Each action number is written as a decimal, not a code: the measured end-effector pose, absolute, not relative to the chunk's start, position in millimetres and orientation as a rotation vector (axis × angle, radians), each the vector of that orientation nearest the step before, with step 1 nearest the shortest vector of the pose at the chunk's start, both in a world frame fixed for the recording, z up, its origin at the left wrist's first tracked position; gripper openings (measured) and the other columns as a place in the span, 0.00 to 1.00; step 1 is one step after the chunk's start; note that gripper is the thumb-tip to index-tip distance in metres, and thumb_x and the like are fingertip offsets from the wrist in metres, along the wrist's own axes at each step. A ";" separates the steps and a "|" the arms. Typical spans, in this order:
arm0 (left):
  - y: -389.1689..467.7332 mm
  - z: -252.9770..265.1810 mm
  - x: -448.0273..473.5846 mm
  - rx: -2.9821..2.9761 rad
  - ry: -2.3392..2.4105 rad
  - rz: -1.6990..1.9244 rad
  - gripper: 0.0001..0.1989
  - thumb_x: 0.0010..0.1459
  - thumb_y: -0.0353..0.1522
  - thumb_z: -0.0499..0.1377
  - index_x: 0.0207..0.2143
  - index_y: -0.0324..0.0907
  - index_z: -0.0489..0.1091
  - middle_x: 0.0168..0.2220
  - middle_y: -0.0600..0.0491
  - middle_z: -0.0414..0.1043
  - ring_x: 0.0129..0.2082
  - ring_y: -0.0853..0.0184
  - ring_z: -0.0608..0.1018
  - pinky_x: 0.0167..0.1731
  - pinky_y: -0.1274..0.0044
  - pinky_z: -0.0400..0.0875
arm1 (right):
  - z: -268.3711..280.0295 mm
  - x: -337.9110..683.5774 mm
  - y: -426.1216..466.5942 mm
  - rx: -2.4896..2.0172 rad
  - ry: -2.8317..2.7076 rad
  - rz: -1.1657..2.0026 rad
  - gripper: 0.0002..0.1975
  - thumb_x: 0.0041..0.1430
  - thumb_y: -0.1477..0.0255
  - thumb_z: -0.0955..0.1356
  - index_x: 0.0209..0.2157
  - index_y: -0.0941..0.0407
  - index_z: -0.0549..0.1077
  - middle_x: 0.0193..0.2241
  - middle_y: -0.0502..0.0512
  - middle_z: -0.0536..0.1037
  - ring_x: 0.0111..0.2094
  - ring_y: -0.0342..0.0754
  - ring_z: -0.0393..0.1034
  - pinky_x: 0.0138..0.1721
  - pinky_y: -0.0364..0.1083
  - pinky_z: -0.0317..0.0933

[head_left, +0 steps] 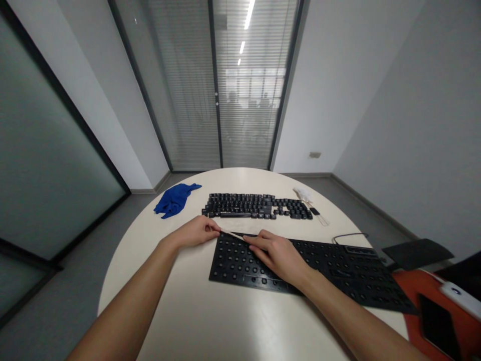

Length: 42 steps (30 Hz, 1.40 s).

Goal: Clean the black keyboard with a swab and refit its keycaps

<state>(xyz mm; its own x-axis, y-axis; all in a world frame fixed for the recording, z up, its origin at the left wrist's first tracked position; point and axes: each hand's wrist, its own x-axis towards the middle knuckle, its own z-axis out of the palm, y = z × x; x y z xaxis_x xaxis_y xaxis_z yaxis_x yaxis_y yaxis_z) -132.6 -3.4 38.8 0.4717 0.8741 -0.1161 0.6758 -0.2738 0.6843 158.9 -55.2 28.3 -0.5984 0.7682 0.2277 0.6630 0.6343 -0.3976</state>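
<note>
A black keyboard (263,281) with its keycaps off lies across the table in front of me. Over its upper left edge runs a thin pale cotton swab (232,233). My left hand (197,230) pinches one end of the swab, just off the keyboard's top left corner. With thumb and fingers closed, my right hand (276,253) grips the swab farther along, above the bare key posts. Its palm and wrist cover the middle of the keyboard. Behind the keyboard, the loose black keycaps (240,204) are laid out in rows, in keyboard order.
A crumpled blue cloth (176,199) rests at the back left of the round table (195,321). At the back right are a white packet (303,194), a small black object (314,211) and thin sticks. A phone (439,323) lies on an orange seat at the right.
</note>
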 end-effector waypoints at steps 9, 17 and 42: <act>-1.2 35.3 -133.0 2.032 1.272 0.356 0.18 0.58 0.42 0.60 0.38 0.37 0.82 0.28 0.51 0.78 0.26 0.67 0.70 0.26 0.78 0.58 | 30.3 159.5 -57.1 -1.114 -2.486 0.404 0.18 0.73 0.68 0.61 0.58 0.48 0.74 0.39 0.54 0.77 0.39 0.49 0.75 0.41 0.46 0.67; -1.8 32.8 -130.1 2.041 1.346 0.412 0.19 0.60 0.45 0.60 0.36 0.38 0.80 0.29 0.50 0.78 0.29 0.64 0.74 0.28 0.77 0.60 | 29.3 161.3 -55.3 -1.086 -2.510 0.409 0.18 0.73 0.68 0.61 0.60 0.50 0.72 0.41 0.55 0.78 0.41 0.50 0.75 0.43 0.47 0.67; -1.4 34.4 -128.6 2.092 1.279 0.369 0.15 0.61 0.38 0.59 0.41 0.39 0.82 0.37 0.48 0.83 0.34 0.62 0.79 0.35 0.75 0.68 | 33.7 172.7 -56.3 -0.905 -2.612 0.371 0.19 0.73 0.69 0.60 0.61 0.51 0.71 0.38 0.55 0.76 0.37 0.47 0.73 0.39 0.44 0.65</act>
<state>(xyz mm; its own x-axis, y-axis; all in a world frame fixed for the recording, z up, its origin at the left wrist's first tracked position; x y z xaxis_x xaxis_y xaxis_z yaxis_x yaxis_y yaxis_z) -128.6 -1.4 34.4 0.4843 0.8700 -0.0921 0.6871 -0.3130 0.6557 172.7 -56.3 33.7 -0.7345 0.6348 0.2399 0.5428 0.7617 -0.3538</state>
